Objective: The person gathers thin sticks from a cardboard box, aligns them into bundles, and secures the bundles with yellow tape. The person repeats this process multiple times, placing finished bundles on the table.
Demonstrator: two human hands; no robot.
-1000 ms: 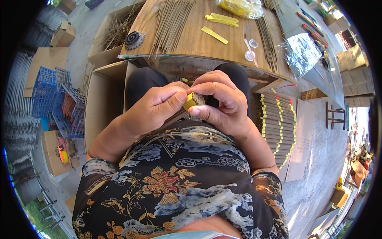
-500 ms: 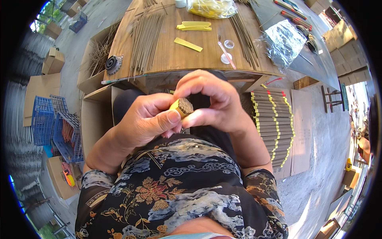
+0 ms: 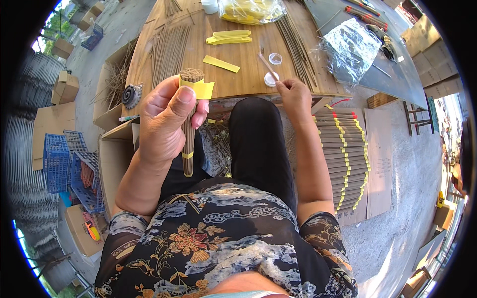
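Upright in my left hand [image 3: 161, 119] is a bundle of thin brown incense sticks [image 3: 189, 136]. A yellow paper strip [image 3: 201, 90] goes around its upper end, pressed under the thumb, with a loose end sticking out to the right. Lower down, two narrow yellow bands circle the sticks. My right hand [image 3: 295, 99], at the table's front edge, is closed on the handle end of a slim brush [image 3: 266, 63], whose dark tip points away from me. Close to those fingers are a small white round pot [image 3: 271, 79] and a clear round lid [image 3: 275, 58].
The wooden table [image 3: 233, 87] carries yellow paper strips [image 3: 228, 37], loose incense sticks [image 3: 169, 52], a plastic bag of yellow strips [image 3: 251, 11] and a dark toothed wheel [image 3: 131, 96]. Banded bundles [image 3: 343, 154] lie on cardboard at right. Blue crates [image 3: 57, 161] stand left.
My hands have moved apart. The left lifted the bundle upright to the left, showing the strip's loose end; the right let go of it, reached to the table and took hold of the brush.
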